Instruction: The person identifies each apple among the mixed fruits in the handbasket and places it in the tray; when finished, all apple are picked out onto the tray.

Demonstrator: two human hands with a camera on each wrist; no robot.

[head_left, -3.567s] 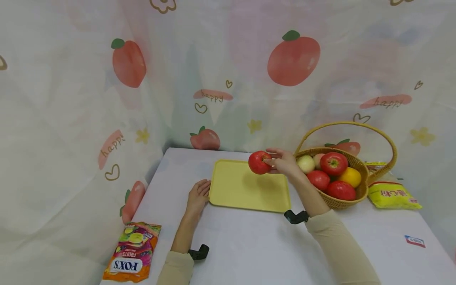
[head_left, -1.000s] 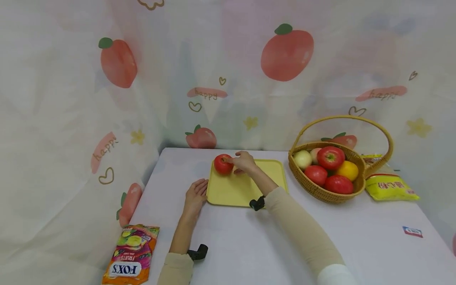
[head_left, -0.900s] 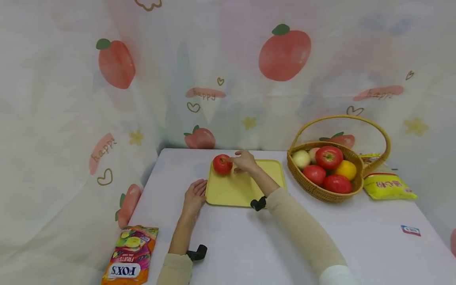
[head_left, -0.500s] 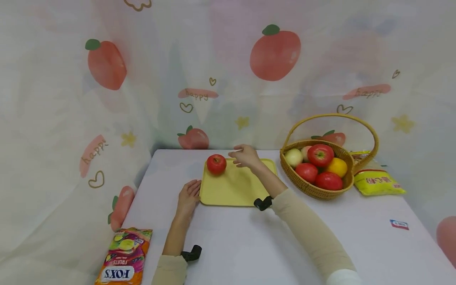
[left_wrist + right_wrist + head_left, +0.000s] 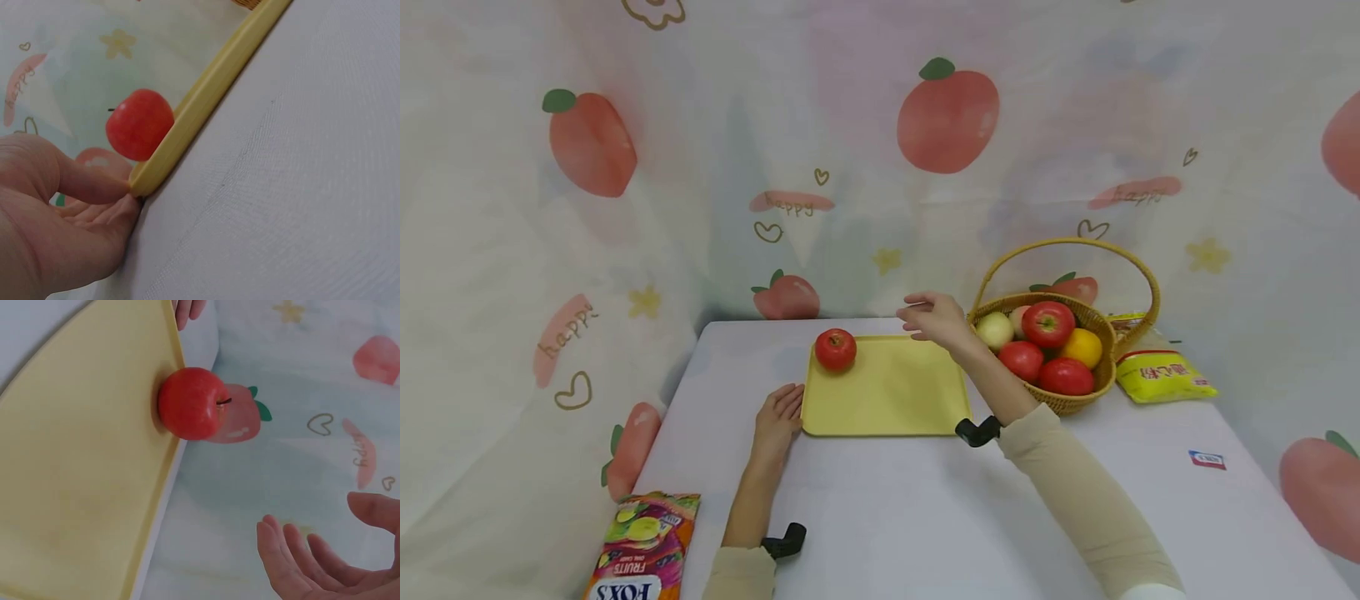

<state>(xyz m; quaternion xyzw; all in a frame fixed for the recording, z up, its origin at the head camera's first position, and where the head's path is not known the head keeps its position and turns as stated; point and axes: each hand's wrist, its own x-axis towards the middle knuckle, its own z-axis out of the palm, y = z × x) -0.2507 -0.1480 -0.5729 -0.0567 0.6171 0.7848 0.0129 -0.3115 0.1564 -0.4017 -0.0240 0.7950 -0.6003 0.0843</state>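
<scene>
Red apple on yellow tray, right grip loosely spread — apart from apple, left grip straight-fingered — touching tray's edge

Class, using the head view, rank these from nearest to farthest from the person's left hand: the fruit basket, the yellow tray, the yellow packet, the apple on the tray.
1. The yellow tray: touching the left hand, on its right.
2. The apple: at the tray's far left corner.
3. The fruit basket: right of the tray.
4. The yellow packet: right of the basket.
</scene>
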